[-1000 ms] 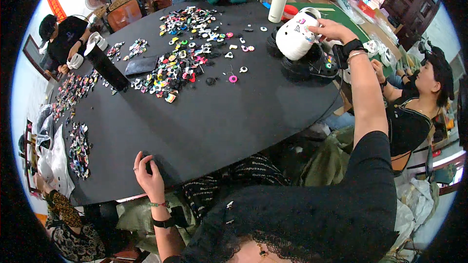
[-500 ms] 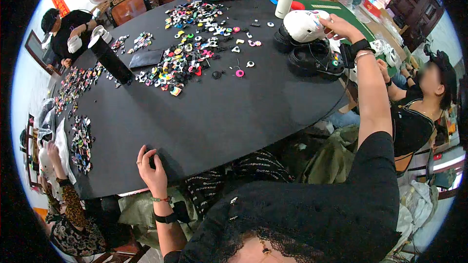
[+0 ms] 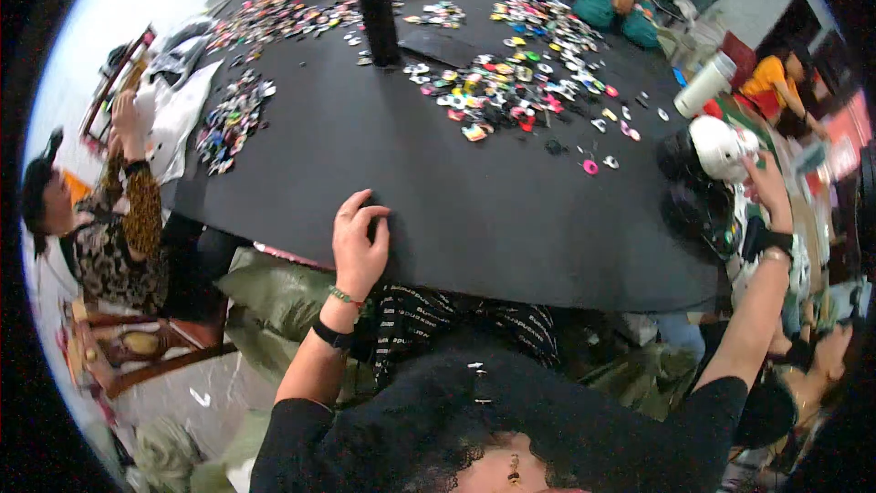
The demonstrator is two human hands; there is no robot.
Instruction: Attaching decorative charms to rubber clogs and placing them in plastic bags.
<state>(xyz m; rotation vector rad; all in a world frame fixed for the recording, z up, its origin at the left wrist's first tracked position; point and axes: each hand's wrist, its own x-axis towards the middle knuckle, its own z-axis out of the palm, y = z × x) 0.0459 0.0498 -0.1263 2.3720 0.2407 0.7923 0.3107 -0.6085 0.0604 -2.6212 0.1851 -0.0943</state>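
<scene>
Matte black tabletop (image 3: 511, 233) carries a large loose heap of small multicoloured charms (image 3: 525, 91), tall black cylinder (image 3: 376, 18) left of it. White rounded clog (image 3: 714, 148) is right of the heap, against blurred black shoes (image 3: 692, 205); right hand (image 3: 769, 184) has fingers touching the clog, cannot tell if clamped. Left hand (image 3: 360, 242), on the wearer's side of the heap and leftward, has curled fingers and thumb apart.
</scene>
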